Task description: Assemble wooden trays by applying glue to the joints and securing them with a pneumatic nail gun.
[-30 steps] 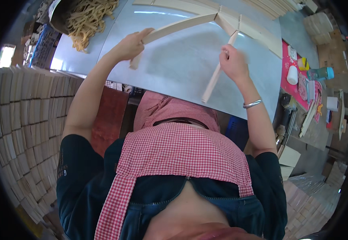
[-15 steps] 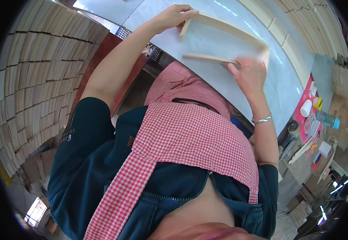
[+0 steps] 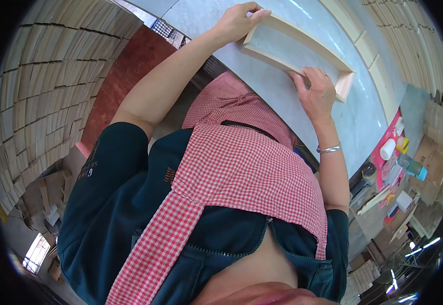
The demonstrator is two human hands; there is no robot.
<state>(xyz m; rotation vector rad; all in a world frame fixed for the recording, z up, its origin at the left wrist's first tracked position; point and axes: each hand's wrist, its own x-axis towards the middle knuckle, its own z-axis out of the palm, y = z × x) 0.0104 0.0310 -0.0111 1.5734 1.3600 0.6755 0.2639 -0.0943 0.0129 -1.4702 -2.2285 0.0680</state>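
Observation:
A long, narrow rectangular frame of pale wooden slats (image 3: 310,36) stands on edge on the light grey tabletop (image 3: 282,96). My left hand (image 3: 239,23) is closed on its far left corner, with thumb and fingers pinching the wood. The near slat (image 3: 268,57) runs from the left end piece toward the right end, touching the left end piece. My right hand (image 3: 317,91) grips that near slat close to its right end, thumb on the near side; the hand covers part of the slat. The short right end piece (image 3: 345,83) shows beyond my right hand.
More pale wooden strips (image 3: 365,48) lie along the table's far side, with stacked slats (image 3: 409,46) behind. A tall wall of stacked boards (image 3: 43,86) is at the left. At the right are a white roll (image 3: 387,149), a blue-green bottle (image 3: 412,166) and loose tools.
The near slat's left end has swung out to meet the left end piece, closing the outline into a rectangle. My right hand has stopped blurring; the frame appears slightly further right.

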